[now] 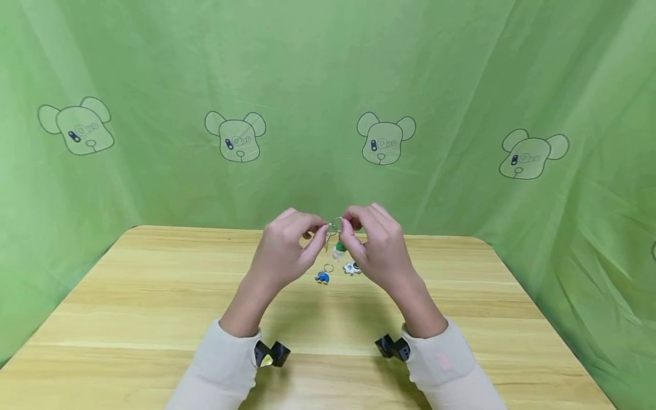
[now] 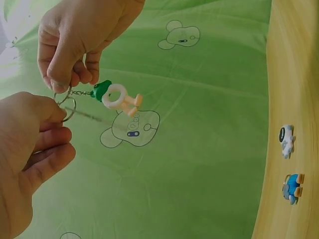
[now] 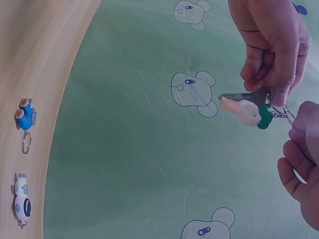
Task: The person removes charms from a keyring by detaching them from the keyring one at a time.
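Note:
Both hands are raised above the wooden table (image 1: pixel 154 296), meeting at a small metal key ring (image 1: pixel 334 225). My left hand (image 1: pixel 320 230) pinches the head of a silver key (image 3: pixel 249 96) at the ring (image 2: pixel 67 107). My right hand (image 1: pixel 345 228) pinches the ring from the other side, where a short chain (image 3: pixel 279 114) joins it. From that chain hangs a green and white charm (image 2: pixel 114 95), free in the air between the hands. The key's blade (image 1: pixel 327 244) points down below the left fingers.
Two more charms lie on the table under the hands: a blue one (image 1: pixel 322 277) with its own small ring (image 3: pixel 26 143) and a white one (image 1: pixel 351 268). A green cloth with bear prints (image 1: pixel 384 142) hangs behind and around the table.

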`<state>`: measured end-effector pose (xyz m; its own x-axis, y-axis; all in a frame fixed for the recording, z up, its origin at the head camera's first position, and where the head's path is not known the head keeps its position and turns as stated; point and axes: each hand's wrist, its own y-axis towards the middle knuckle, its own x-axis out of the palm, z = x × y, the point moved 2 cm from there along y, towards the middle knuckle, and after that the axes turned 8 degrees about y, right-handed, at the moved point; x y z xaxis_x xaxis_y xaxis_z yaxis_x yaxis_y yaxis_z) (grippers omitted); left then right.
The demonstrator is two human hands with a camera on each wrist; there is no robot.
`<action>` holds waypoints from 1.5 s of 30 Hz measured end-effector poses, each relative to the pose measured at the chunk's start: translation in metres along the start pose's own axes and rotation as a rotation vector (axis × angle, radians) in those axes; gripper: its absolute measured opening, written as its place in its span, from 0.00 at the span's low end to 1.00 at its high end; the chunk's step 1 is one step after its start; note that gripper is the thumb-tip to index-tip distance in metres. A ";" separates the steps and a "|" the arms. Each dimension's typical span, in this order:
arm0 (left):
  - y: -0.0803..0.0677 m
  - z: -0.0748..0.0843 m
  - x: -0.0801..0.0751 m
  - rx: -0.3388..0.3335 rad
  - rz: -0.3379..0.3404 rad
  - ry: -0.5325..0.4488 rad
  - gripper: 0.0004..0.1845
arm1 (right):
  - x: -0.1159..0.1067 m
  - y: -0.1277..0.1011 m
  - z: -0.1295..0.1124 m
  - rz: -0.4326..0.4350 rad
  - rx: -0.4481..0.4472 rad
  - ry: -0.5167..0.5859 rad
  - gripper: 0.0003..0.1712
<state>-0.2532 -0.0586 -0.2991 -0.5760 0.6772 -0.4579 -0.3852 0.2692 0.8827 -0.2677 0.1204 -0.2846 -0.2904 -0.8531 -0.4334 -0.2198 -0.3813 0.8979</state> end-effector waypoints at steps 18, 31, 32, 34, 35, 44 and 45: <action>0.001 0.002 -0.003 0.036 -0.005 0.023 0.03 | -0.002 0.001 -0.001 -0.022 0.013 -0.009 0.04; 0.001 0.002 -0.003 0.031 0.002 0.039 0.03 | -0.001 0.002 0.001 -0.035 0.024 -0.010 0.04; 0.001 0.001 -0.004 0.032 0.005 0.041 0.03 | -0.002 0.001 0.002 -0.032 0.025 -0.014 0.03; 0.002 -0.001 -0.006 0.027 0.016 0.047 0.03 | -0.004 0.002 0.003 -0.024 0.033 -0.023 0.03; 0.002 -0.002 -0.007 0.024 0.024 0.050 0.03 | -0.005 0.002 0.004 -0.014 0.039 -0.027 0.03; 0.002 -0.011 -0.014 0.001 0.050 0.061 0.03 | -0.021 0.002 0.013 0.069 0.082 -0.030 0.04; 0.002 -0.011 -0.014 -0.003 0.045 0.061 0.03 | -0.022 0.002 0.013 0.066 0.084 -0.032 0.03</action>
<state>-0.2538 -0.0749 -0.2924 -0.6357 0.6452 -0.4238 -0.3599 0.2379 0.9021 -0.2740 0.1430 -0.2746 -0.3363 -0.8628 -0.3774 -0.2761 -0.2928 0.9155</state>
